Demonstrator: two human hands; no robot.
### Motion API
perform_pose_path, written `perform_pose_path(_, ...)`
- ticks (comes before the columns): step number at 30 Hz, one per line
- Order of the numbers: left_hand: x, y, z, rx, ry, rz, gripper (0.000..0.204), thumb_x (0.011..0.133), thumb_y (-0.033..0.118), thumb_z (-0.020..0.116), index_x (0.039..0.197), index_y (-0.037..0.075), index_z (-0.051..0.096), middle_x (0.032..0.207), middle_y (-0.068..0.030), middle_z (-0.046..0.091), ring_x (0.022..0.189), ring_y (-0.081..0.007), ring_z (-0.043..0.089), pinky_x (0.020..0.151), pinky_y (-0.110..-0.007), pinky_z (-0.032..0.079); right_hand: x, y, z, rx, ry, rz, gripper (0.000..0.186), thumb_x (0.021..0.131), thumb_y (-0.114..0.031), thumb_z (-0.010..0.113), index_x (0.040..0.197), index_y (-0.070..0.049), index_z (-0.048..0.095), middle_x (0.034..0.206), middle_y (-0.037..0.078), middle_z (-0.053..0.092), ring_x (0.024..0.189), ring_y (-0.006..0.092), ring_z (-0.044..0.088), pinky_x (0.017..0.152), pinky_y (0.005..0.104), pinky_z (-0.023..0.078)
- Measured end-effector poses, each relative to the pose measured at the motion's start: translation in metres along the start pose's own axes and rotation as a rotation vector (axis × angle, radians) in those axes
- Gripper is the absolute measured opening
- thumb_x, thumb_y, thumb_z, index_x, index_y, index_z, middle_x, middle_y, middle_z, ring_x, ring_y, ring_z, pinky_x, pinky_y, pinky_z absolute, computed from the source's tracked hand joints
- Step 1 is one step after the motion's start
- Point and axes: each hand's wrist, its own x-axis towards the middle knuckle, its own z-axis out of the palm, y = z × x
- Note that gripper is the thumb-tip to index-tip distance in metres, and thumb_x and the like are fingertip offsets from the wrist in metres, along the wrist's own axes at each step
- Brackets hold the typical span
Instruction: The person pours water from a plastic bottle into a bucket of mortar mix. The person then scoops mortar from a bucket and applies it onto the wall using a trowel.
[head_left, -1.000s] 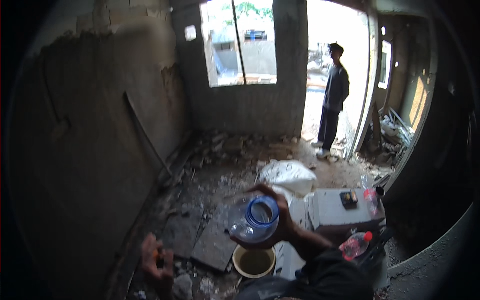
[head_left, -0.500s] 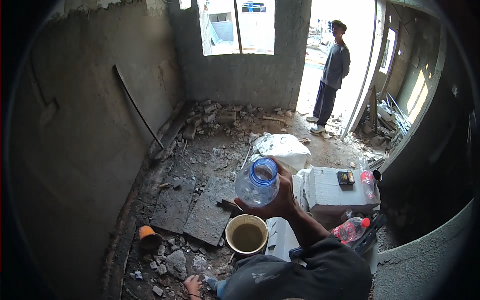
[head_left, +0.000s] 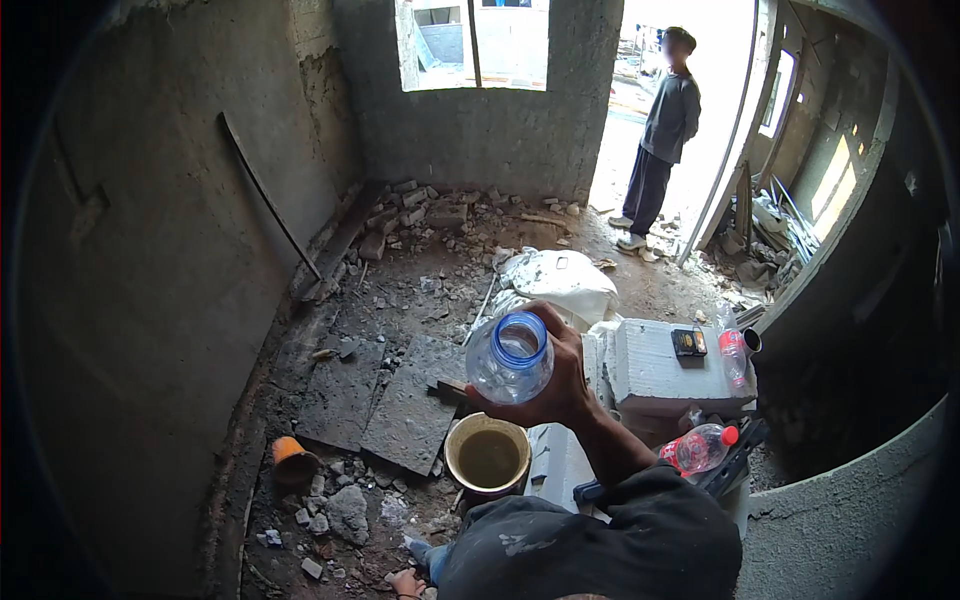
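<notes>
Here the right hand [head_left: 560, 385] is raised in front of the person, its fingers wrapped around a clear plastic bottle [head_left: 508, 358] with a blue ring at its open neck. The bottle is tipped so that its mouth faces up toward the camera, and it hangs in the air above and just beyond a round bucket [head_left: 488, 457] of murky brownish liquid that stands on the dirt floor. The dark sleeve [head_left: 620, 540] of that arm fills the bottom of the view.

Low at the bottom edge, the left hand [head_left: 405, 582] shows only in part, near the rubble on the ground; whether it grips anything cannot be told.

To the right of the raised hand sits a pale block [head_left: 660, 370], with a small dark box [head_left: 688, 342] lying on top of it and a bottle with a red cap [head_left: 734, 355] at its right edge. Another bottle with a red cap [head_left: 700, 447] lies on its side below the block. A white sack [head_left: 560, 280] rests behind the hand. Flat dark slabs [head_left: 385, 400] lie on the floor to the left of the bucket, and a small orange cup [head_left: 290, 455] lies tipped near the wall. Broken stones [head_left: 420, 210] are heaped along the far wall under a window [head_left: 475, 45]. Another person [head_left: 660, 140] stands in the bright doorway, well apart.
</notes>
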Motion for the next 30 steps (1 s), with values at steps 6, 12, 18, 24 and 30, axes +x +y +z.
perform_pose_path(6, -0.003, -0.001, 0.007, -0.016, 0.035, 0.028, 0.012, 0.081, 0.014, 0.063, 0.092, 0.010, 0.060, 0.068, -0.0065, 0.054, 0.043, -0.0232, 0.053, 0.040, -0.037, 0.048, 0.000, 0.001, 0.004, 0.021, 0.000, -0.002, 0.051, 0.053, -0.036, 0.087, 0.084, -0.003, 0.065, 0.086, 0.011, 0.061, 0.079, 0.0228, 0.062, 0.068, 0.0322, 0.053)
perform_pose_path(12, 0.001, 0.002, 0.013, -0.035, -0.013, 0.058, 0.009, 0.081, 0.013, 0.061, 0.090, 0.010, 0.062, 0.062, -0.0040, 0.052, 0.045, -0.0214, 0.057, 0.038, -0.035, 0.049, -0.003, 0.005, 0.006, 0.005, -0.013, -0.038, 0.058, 0.049, -0.028, 0.087, 0.094, -0.001, 0.064, 0.092, 0.012, 0.060, 0.077, 0.0239, 0.064, 0.065, 0.0343, 0.054)
perform_pose_path(18, -0.002, 0.003, 0.021, -0.023, 0.031, 0.080, 0.008, 0.081, 0.009, 0.060, 0.089, 0.006, 0.060, 0.068, -0.0063, 0.057, 0.043, -0.0188, 0.053, 0.033, -0.029, 0.041, -0.006, 0.004, 0.007, 0.008, -0.043, -0.015, 0.058, 0.049, -0.028, 0.086, 0.095, -0.001, 0.064, 0.092, 0.012, 0.060, 0.077, 0.0245, 0.064, 0.065, 0.0349, 0.054)
perform_pose_path(24, -0.006, 0.004, 0.019, -0.017, 0.002, 0.053, 0.007, 0.081, 0.009, 0.059, 0.088, 0.008, 0.059, 0.067, -0.0056, 0.055, 0.043, -0.0202, 0.052, 0.035, -0.031, 0.041, -0.007, 0.005, 0.008, 0.006, -0.028, -0.002, 0.051, 0.052, -0.032, 0.086, 0.088, -0.003, 0.065, 0.087, 0.010, 0.060, 0.077, 0.0224, 0.063, 0.065, 0.0330, 0.053)
perform_pose_path(30, -0.010, 0.002, 0.019, -0.021, 0.004, 0.023, 0.010, 0.080, 0.011, 0.060, 0.089, 0.010, 0.060, 0.065, -0.0048, 0.052, 0.044, -0.0211, 0.052, 0.040, -0.034, 0.043, -0.009, 0.007, 0.010, 0.000, -0.040, -0.023, 0.052, 0.051, -0.032, 0.086, 0.089, -0.003, 0.065, 0.086, 0.011, 0.060, 0.076, 0.0231, 0.063, 0.065, 0.0329, 0.053)
